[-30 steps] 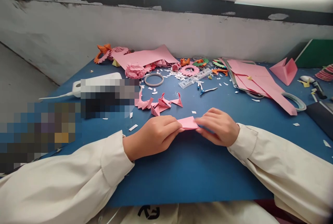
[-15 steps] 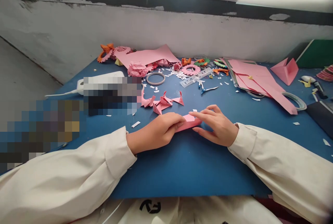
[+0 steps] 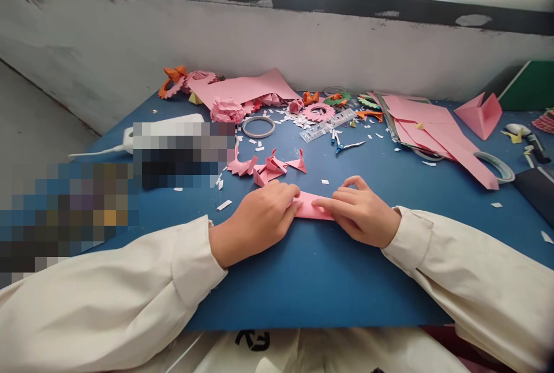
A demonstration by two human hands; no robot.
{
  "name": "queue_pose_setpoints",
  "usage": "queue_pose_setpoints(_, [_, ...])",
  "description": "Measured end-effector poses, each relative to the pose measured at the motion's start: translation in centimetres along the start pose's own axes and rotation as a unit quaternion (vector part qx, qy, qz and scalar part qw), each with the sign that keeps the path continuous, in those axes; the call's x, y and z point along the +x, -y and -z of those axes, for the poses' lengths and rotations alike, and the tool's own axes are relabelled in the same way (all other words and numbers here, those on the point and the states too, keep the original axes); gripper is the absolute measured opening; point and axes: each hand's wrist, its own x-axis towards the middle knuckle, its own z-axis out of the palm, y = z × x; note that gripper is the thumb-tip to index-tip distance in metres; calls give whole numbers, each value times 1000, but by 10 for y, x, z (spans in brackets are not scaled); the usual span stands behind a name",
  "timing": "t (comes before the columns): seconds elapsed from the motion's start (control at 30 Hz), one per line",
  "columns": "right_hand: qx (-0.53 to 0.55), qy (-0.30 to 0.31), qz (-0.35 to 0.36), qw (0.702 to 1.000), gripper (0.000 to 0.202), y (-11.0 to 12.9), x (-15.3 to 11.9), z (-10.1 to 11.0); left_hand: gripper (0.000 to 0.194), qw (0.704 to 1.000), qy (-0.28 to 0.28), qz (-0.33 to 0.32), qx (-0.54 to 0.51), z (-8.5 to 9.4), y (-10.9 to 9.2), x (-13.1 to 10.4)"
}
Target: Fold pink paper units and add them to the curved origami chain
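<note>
While dark letters (image 3: 253, 340) show on the pale clothing (image 3: 333, 353) beyond the near edge of the table (image 3: 264, 292), perhaps an F and an X, I can't read them for certain. Toward the far edge there's a clear ruler (image 3: 322, 129), its markings too small to make out from here. Back near the middle, the pink strip (image 3: 305, 207) runs roughly along the near edge, between the two hands. The left hand (image 3: 262, 217) pinches its left end between thumb and fingers; the right hand (image 3: 366, 214) covers the right end, a fingertip on the strip's face, though whether it grips underneath I can't tell. Folded pieces (image 3: 270, 170) sit just past the left hand, toward the far edge.
</note>
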Motion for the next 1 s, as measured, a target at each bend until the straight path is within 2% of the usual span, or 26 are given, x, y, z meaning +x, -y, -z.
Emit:
queue_pose_setpoints(0.1, [-16, 11, 15, 1000, 20, 0, 0, 1, 23, 997, -9, -81, 14, 3, -2, -1])
queue_pose_setpoints(0.17, [-26, 17, 30, 999, 29, 2, 1, 2, 22, 989, 3, -146, 17, 5, -4, -4])
queue_pose_setpoints(0.27, [-50, 13, 44, 998, 27, 4, 2, 3, 24, 982, 7, -184, 30, 7, -5, -8])
queue_pose_setpoints(0.37, [-70, 5, 60, 996, 20, 4, 2, 2, 25, 982, -3, -185, 42, 7, -3, -10])
queue_pose_setpoints(0.67, [-129, -18, 67, 989, 19, 3, -2, 0, 26, 984, -46, -170, 31, 2, -2, -6])
queue_pose_setpoints(1.0, [-139, 5, 29, 990, 21, -1, -2, 2, 27, 991, -27, -132, 14, 2, 3, -8])
